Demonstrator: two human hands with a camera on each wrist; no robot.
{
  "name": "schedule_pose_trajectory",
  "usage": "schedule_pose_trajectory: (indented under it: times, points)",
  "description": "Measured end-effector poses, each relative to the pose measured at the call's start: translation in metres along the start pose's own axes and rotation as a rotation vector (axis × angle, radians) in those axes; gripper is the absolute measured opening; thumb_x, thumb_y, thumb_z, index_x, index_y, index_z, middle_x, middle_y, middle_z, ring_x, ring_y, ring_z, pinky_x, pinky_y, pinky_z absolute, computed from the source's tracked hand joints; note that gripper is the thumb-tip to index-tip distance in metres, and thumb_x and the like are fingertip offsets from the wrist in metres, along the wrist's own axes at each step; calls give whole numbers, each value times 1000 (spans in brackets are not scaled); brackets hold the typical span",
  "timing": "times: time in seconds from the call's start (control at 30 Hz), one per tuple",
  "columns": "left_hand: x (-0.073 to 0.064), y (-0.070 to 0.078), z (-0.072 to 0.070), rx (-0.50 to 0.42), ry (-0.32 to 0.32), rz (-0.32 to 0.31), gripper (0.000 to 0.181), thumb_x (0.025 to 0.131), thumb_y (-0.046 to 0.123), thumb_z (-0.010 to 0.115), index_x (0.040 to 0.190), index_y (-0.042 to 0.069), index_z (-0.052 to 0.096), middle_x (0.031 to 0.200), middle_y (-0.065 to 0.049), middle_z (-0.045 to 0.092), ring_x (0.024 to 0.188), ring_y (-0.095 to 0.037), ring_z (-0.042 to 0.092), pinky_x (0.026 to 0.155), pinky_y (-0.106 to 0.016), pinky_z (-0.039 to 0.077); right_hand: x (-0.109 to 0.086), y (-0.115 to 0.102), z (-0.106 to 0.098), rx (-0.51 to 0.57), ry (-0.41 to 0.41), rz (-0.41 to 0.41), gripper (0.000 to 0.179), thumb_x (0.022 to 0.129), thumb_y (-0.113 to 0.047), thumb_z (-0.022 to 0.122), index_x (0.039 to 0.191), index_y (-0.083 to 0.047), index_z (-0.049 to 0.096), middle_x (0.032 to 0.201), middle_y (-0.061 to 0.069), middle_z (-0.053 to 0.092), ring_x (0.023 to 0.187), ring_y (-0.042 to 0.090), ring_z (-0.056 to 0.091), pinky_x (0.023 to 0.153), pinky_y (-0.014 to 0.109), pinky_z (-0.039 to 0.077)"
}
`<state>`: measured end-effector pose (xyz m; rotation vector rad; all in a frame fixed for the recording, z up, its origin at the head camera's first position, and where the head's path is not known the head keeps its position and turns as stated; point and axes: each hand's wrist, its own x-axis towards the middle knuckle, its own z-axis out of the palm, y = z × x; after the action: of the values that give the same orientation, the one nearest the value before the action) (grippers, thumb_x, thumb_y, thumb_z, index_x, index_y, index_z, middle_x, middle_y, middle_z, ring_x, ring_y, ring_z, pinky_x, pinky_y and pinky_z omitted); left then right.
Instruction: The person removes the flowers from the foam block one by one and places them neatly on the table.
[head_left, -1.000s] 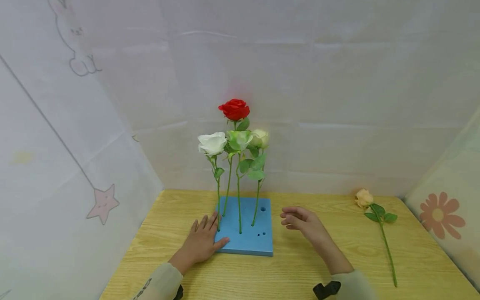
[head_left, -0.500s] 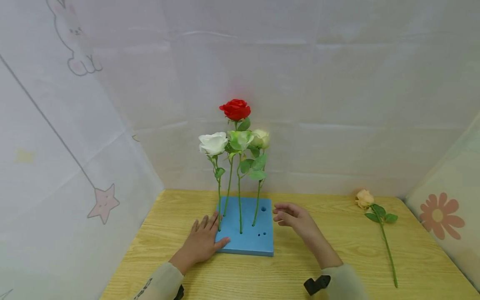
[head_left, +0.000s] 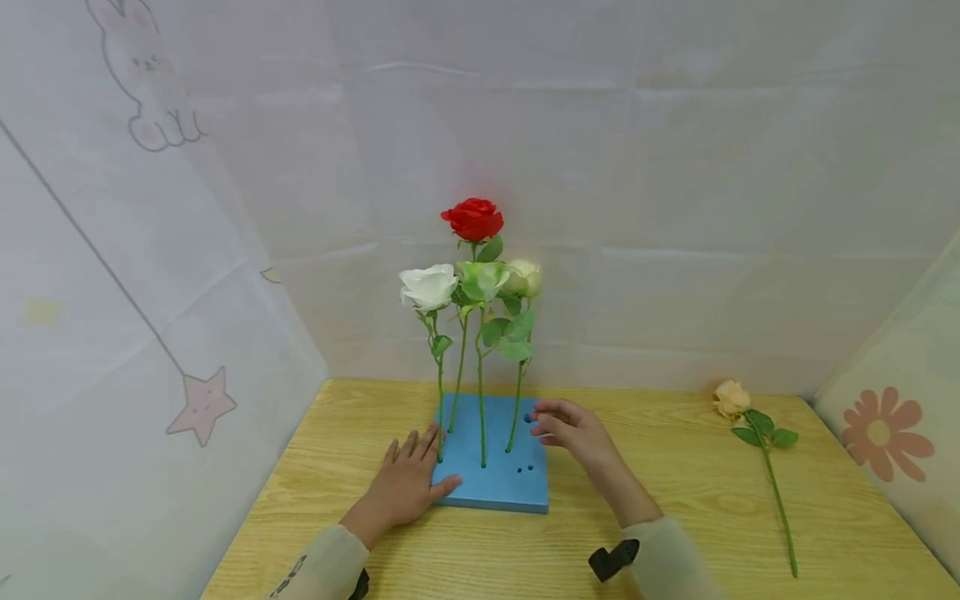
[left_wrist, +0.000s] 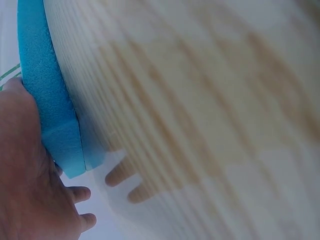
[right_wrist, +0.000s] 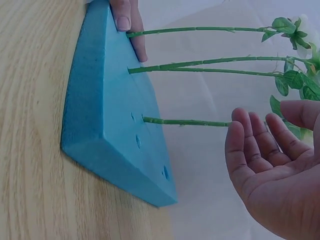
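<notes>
A blue foam block [head_left: 495, 492] lies on the table with several roses standing upright in its holes. They are a white rose [head_left: 429, 288], a red rose [head_left: 474, 219], a green rose [head_left: 483, 281] and a cream rose [head_left: 523, 278]. My left hand [head_left: 407, 479] rests along the block's left edge, fingers spread and thumb on its top. My right hand [head_left: 573, 433] hovers over the block's right edge, its fingers loosely bent and holding nothing. In the right wrist view its fingertips overlap the nearest green stem [right_wrist: 185, 122]. Part of the left hand is beyond the block there.
A peach rose [head_left: 730, 399] lies on the wooden table [head_left: 660, 408] at the right, its stem pointing toward the front. Bare holes show along the block's right side. A pale cloth backdrop [head_left: 675, 208] stands directly behind the table, with printed side panels left and right.
My right hand has moved left from beside the block to over its right edge. The left hand and the roses keep their places; the view has shifted slightly.
</notes>
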<state>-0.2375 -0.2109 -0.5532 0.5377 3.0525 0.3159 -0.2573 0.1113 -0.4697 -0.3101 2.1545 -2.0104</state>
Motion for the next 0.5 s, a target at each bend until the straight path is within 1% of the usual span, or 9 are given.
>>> schedule_pose_trajectory:
  times: [0.2,0.3,0.4,0.5]
  points:
    - [1,-1,2,7,20,5,95,97,78,28,162,9,25,170,-6,12,153,-42,20,118,-65,18,5,-1,9,-3,-24,-5,38,102,-25,64,134,-5,62,131,21,63,107,28,69,94,39,56]
    - [1,-1,1,9,17,4,96,96,79,27,162,9,25,170,-5,12,153,-41,20,118,-65,18,8,-2,12,-2,-35,-6,40,102,-24,64,135,-2,60,133,22,62,108,28,68,95,40,56]
    - [0,0,0,5,7,0,96,96,79,27,162,9,24,170,-5,11,153,-41,19,119,-65,17,10,-2,16,-4,-39,-11,42,102,-23,65,137,-1,59,132,20,64,108,29,68,95,40,55]
    - [-1,0,1,2,2,-5,97,96,80,26,162,9,24,170,-5,11,153,-41,19,119,-65,17,11,-3,19,1,-39,-9,40,101,-22,65,136,-2,60,133,21,62,110,30,67,95,40,55]
